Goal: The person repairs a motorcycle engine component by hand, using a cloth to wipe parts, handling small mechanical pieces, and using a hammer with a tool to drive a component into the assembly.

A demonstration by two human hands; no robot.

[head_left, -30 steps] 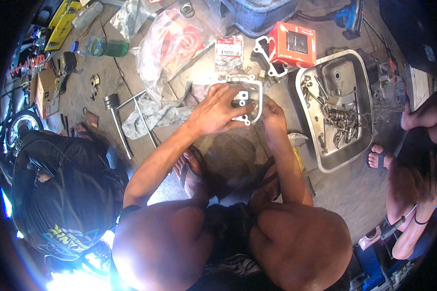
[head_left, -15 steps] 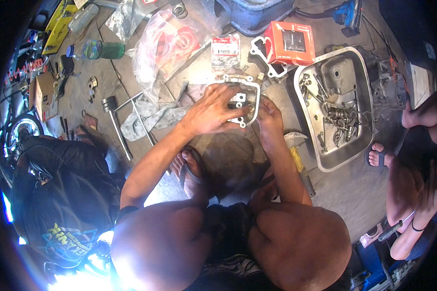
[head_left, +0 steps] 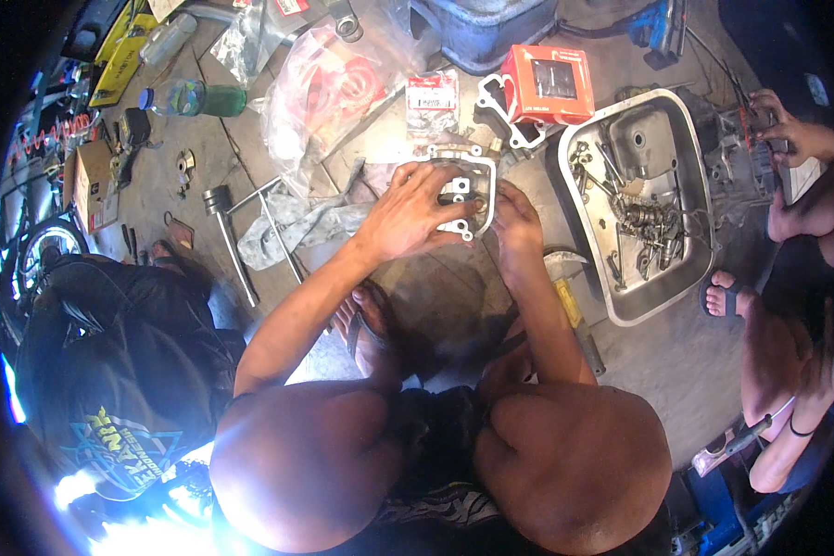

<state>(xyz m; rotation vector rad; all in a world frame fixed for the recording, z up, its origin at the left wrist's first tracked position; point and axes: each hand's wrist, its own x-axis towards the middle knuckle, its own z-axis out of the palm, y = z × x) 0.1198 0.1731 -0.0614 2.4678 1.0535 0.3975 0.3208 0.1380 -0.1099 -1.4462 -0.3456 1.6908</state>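
A metal engine cylinder head [head_left: 478,164] with a pale, open-framed rim is held just above the floor in front of me. My left hand [head_left: 400,211] grips it from the left, fingers bent over its top and thumb along the near side. Against its right edge is my right hand [head_left: 517,224], fingers curled together; what they pinch, if anything, is hidden. Beyond the part lie a small labelled parts packet [head_left: 432,104] and a pale gasket [head_left: 510,111]. A grey rag [head_left: 278,232] is spread to the left of it.
A metal basin [head_left: 612,310] with several engine parts stands right, behind it a red box [head_left: 549,83]. T-shaped wrench [head_left: 232,246], plastic bag [head_left: 310,116], green-liquid bottle [head_left: 221,100] and blue tub [head_left: 482,37] lie around. Other people crouch left and right; one's hand [head_left: 802,139] is at far right.
Another person's hand has come in at the upper right, beside the basin. My right fingers have shifted slightly along the part's edge; my left hand keeps its hold.
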